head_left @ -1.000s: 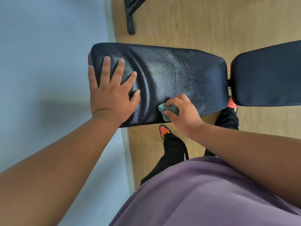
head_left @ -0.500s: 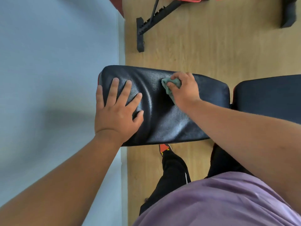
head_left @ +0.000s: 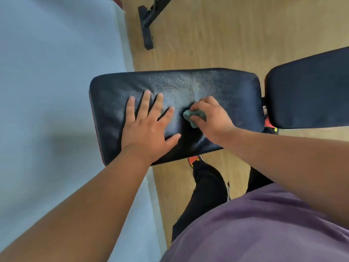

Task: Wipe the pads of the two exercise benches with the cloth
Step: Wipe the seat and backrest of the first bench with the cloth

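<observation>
While the left hand (head_left: 149,129) lies flat, the right hand (head_left: 209,116) grips the cloth (head_left: 194,116) on the pad (head_left: 217,84), lengthwise left-right.

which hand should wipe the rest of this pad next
Right. The right hand already grips the cloth on the pad, beside its unwiped far side. The left hand lies flat, fingers spread, bracing the pad's other end.
</observation>
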